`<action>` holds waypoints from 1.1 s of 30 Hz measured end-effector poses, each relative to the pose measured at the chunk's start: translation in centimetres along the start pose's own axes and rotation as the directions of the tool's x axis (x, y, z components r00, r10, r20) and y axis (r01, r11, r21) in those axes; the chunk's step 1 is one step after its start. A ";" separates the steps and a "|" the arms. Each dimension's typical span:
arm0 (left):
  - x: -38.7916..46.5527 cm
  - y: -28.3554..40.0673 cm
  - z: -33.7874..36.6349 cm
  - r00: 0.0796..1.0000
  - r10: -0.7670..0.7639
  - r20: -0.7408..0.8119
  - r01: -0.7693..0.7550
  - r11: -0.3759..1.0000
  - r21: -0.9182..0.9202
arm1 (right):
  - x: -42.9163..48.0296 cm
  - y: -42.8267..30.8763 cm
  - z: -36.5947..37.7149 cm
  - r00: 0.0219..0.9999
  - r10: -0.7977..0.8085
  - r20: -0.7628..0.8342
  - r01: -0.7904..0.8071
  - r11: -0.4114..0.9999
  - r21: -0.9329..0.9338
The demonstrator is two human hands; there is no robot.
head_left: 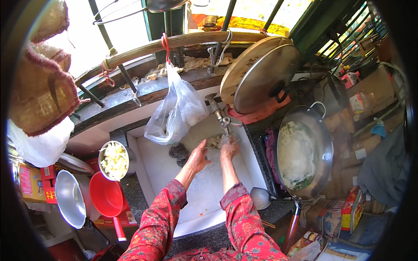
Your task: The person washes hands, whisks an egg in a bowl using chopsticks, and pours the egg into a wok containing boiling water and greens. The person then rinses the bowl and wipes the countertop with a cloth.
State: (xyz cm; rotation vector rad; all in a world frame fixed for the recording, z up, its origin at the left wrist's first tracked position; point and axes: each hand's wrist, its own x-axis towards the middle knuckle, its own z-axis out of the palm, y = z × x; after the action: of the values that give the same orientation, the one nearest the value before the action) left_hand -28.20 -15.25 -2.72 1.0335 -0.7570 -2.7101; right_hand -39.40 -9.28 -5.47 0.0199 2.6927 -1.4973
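Under the metal tap (225,121) of a white-tiled sink (153,176) is my right hand (230,149), with its fingers curled in running water; whether it holds anything is hard to see. My left hand (198,158) is to its left, empty, with thumb and fingers spread. A pale, crumpled thing, perhaps a cloth, lies behind both hands (214,142). On the sink floor left of my left hand rests a dark mesh scrubber (179,154). A clear plastic bag (178,114) with something inside hangs over the sink's back edge from a red hook.
Left of the sink stand a pot of pale cut pieces (114,160), a red dipper (106,194) and a metal pot (70,199). On the right, a wok (302,153) holds steaming, frothy liquid with greens. A ladle (260,198), glass lid (266,80) and wooden board (232,78) are close by.
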 end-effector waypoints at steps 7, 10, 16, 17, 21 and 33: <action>4.5 -1.6 -3.9 0.958 -0.110 0.266 0.229 0.851 -0.472 | -7.4 -2.2 -3.6 0.895 -0.152 0.420 0.008 0.945 0.326; 5.0 -2.6 -4.6 0.954 -0.136 0.269 0.252 0.848 -0.465 | -9.6 -2.6 -3.4 0.826 -0.313 0.469 0.195 0.939 0.283; 1.7 -2.5 -0.5 0.979 -0.039 0.200 0.088 0.966 -0.244 | -3.8 -2.1 -0.5 0.957 -0.227 0.180 0.254 0.956 -0.144; 1.1 -1.9 0.2 0.982 -0.008 0.191 0.044 0.981 -0.187 | -2.6 -2.1 -0.3 0.971 -0.187 0.148 0.209 0.966 -0.151; 0.2 0.1 1.8 0.989 -0.102 0.106 0.111 0.990 -0.082 | -1.0 -2.0 -0.3 0.910 -0.410 0.058 0.414 0.905 -0.097; 6.4 -0.2 0.3 0.897 -0.412 0.159 0.436 0.771 -0.464 | -9.9 -3.1 -9.4 0.703 -0.674 0.227 0.664 0.737 0.127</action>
State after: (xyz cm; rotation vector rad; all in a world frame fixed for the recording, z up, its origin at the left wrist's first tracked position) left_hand -33.15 -16.89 -6.35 1.1087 0.2152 -3.0487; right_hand -30.13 -2.80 2.68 -1.1997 2.5573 -1.5270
